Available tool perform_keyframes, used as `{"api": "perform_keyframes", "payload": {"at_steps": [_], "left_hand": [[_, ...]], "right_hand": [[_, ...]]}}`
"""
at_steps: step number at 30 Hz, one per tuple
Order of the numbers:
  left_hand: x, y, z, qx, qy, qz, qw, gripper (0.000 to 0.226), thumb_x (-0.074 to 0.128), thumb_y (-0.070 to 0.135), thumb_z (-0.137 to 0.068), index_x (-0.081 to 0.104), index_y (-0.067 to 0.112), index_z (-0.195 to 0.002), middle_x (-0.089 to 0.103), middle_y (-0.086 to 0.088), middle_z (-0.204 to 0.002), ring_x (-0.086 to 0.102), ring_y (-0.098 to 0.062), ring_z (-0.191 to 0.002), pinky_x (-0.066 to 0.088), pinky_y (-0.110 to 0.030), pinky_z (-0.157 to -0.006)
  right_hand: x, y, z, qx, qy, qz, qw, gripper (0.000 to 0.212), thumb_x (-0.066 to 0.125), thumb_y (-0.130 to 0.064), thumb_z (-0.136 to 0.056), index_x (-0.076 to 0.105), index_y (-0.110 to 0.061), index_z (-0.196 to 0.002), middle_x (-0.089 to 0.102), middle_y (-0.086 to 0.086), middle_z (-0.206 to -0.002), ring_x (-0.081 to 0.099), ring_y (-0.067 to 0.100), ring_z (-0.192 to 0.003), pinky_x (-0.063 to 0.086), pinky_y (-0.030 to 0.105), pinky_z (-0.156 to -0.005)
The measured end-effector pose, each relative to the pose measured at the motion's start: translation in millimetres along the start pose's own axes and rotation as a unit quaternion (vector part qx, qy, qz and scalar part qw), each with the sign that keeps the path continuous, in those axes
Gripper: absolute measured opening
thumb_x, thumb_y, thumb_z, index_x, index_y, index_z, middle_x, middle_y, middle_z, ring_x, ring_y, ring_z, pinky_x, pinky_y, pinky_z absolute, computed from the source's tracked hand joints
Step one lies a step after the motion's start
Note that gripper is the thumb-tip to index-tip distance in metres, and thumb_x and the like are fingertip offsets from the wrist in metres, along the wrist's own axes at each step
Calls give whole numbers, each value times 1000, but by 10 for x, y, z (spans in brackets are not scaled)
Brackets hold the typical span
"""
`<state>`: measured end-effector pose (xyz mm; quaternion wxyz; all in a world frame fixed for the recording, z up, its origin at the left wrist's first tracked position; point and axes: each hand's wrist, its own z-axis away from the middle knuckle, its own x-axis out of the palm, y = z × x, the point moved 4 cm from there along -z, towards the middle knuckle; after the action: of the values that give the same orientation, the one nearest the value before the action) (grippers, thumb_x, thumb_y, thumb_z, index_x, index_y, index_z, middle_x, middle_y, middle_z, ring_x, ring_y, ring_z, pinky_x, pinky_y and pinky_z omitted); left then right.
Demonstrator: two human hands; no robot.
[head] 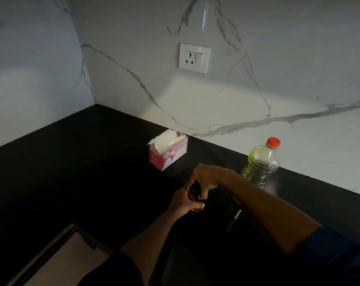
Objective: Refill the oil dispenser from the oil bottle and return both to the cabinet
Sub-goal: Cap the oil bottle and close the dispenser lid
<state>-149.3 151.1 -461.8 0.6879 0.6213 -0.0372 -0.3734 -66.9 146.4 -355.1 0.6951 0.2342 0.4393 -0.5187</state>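
A dark glass oil dispenser (194,193) stands on the black counter (82,172), mostly hidden by both hands. My left hand (182,201) is wrapped around its body from the left. My right hand (208,178) is closed over its top from above. The clear plastic oil bottle (261,164), with a red cap and pale yellow oil, stands upright to the right, close to the wall and behind my right forearm. Neither hand touches it.
A pink tissue box (168,152) sits near the marble wall, left of the bottle. A white socket plate (194,58) is on the wall above. A dark-framed edge (57,248) shows at the lower left of the counter.
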Motion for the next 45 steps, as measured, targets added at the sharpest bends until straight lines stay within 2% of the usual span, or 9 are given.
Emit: {"api": "perform_keyframes", "payload": {"at_steps": [6, 11, 14, 20, 27, 32, 37, 41, 45], "left_hand": [[19, -39, 26, 12, 39, 16, 999, 62, 81, 5, -62, 56, 14, -119, 64, 2, -104, 62, -13, -100, 42, -6, -78], [32, -30, 24, -3, 32, 11, 999, 67, 82, 9, -63, 53, 12, -123, 61, 2, -112, 58, -12, -106, 41, -12, -86], [36, -28, 13, 1, 24, 5, 1000, 72, 81, 8, -64, 49, 15, -128, 60, 1, -118, 57, -13, -111, 41, -18, -89], [8, 1, 17, -3, 28, -29, 999, 74, 79, 12, -66, 45, 15, -132, 60, -4, -124, 56, -19, -115, 41, -19, -90], [19, -9, 33, -12, 37, -37, 999, 73, 80, 14, -61, 49, 22, -127, 64, 3, -114, 61, -13, -106, 42, -18, -81], [64, -33, 22, -22, 77, -50, 995, 67, 79, 18, -58, 53, 23, -120, 66, 2, -110, 62, -15, -103, 46, -21, -84], [120, -1, 6, -27, 96, -70, 993, 59, 74, 23, -71, 49, 19, -125, 60, 0, -122, 57, -17, -113, 43, -25, -98], [149, -4, 10, -26, 124, -90, 988, 57, 69, 27, -79, 45, 17, -129, 56, -2, -127, 54, -17, -118, 39, -28, -102], [124, 49, -5, -30, 96, -130, 986, 53, 65, 32, -80, 45, 21, -127, 56, 1, -123, 55, -17, -113, 41, -27, -94]], "right_hand": [[75, -18, -96, 182, 102, -100, 973, 40, 70, -35, -78, 64, -2, -99, 66, 12, -97, 59, 17, -63, 53, 23, -60], [131, 62, -19, 263, 76, -307, 911, 58, 64, -52, -79, 56, -1, -105, 59, 15, -97, 65, 26, -71, 56, 29, -67], [151, 174, 148, 239, -12, -481, 843, 69, 67, -49, -77, 47, -4, -125, 51, 18, -123, 59, 36, -104, 55, 37, -79], [466, 329, 176, 83, 91, -391, 912, 88, 79, -22, -71, 28, -22, -143, 28, -1, -150, 30, 20, -135, 29, 33, -110], [782, 292, -13, 89, 318, -441, 834, 64, 86, -19, -60, 57, -26, -117, 64, -10, -111, 58, 2, -105, 43, 28, -101], [818, 245, -27, 123, 394, -421, 808, 56, 85, -18, -60, 61, -18, -111, 67, -5, -101, 60, 7, -98, 42, 20, -94], [862, 168, -45, 163, 466, -407, 768, 47, 84, -24, -60, 62, -21, -102, 62, -14, -89, 60, 9, -90, 39, 33, -103], [907, 144, -75, 183, 470, -435, 746, 52, 83, -28, -62, 62, -20, -108, 65, -8, -95, 61, 9, -93, 43, 22, -94], [869, 192, -73, 140, 384, -474, 780, 61, 84, -22, -64, 55, -22, -118, 62, -8, -105, 57, 7, -100, 40, 8, -81]]}}
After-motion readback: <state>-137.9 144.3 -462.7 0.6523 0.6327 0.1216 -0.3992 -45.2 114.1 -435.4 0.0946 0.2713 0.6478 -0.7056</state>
